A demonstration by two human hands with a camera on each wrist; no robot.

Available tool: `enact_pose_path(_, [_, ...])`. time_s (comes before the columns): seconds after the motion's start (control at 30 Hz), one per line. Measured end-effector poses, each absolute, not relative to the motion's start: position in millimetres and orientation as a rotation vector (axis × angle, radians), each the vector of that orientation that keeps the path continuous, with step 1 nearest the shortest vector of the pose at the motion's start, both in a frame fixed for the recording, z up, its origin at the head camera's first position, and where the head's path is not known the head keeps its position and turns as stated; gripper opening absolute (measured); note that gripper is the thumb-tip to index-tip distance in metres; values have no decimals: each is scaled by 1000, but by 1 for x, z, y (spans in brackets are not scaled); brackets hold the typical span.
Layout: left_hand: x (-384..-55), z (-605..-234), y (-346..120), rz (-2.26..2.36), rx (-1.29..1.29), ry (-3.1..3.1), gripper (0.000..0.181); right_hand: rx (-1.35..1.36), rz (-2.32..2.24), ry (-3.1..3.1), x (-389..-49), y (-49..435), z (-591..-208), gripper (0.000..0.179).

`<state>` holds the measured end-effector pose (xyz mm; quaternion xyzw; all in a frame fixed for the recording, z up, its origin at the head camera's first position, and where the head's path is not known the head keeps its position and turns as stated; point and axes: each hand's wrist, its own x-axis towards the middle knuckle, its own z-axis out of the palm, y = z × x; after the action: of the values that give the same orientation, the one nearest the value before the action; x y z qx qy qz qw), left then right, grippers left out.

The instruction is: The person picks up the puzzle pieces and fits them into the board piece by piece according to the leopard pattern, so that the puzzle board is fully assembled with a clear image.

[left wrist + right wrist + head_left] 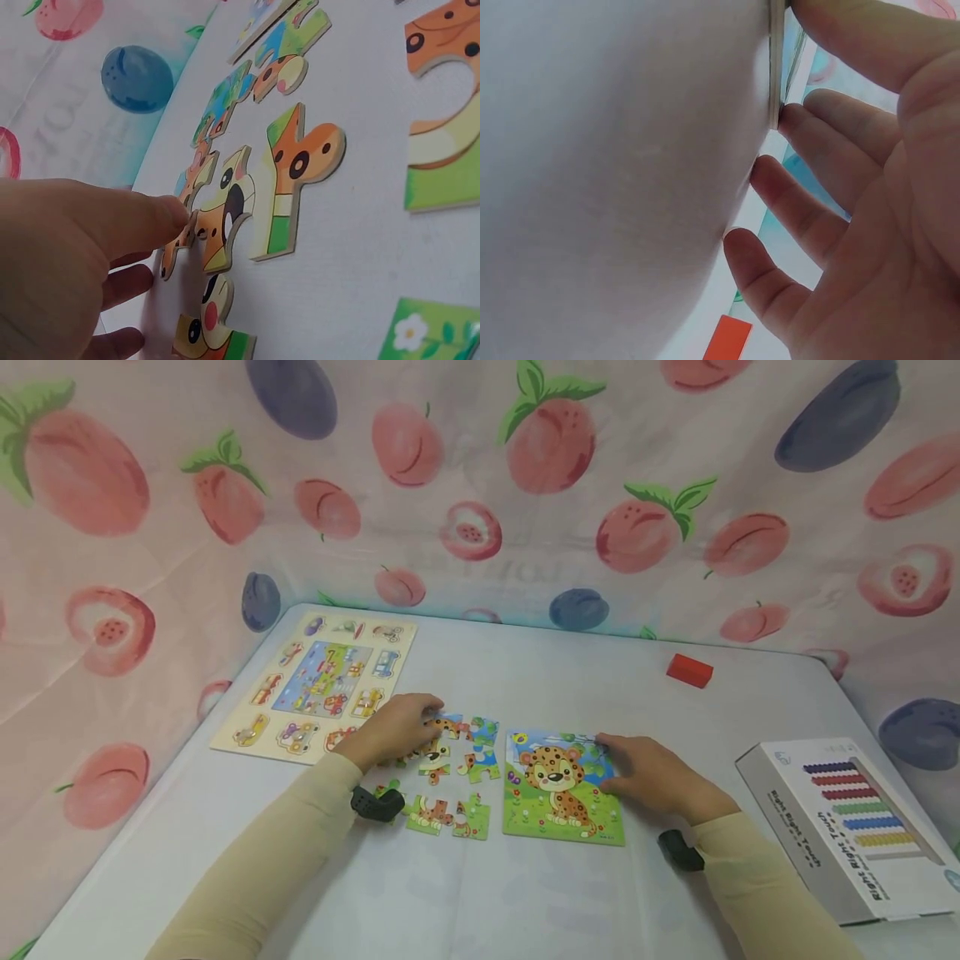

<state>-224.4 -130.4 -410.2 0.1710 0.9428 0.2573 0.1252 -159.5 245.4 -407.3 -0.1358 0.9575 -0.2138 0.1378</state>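
White table (555,668) — left fingers (414,710) at leopard pieces (225,196), grip unclear; right fingers (632,750) spread against picture board's (562,789) edge.

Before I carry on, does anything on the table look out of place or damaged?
No damage or spill shows. The red block looks odd: it lies alone toward the back right, matching neither the loose puzzle pieces nor the leopard board.

Square leopard board (561,802), flat; loose leopard puzzle pieces (433,760) just left.
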Motion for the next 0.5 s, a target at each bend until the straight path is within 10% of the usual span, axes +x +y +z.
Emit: enact_pose_path(0.5, [-225, -409, -130, 708, 528, 2762, 43, -391, -611, 2771, -160, 245, -407, 73])
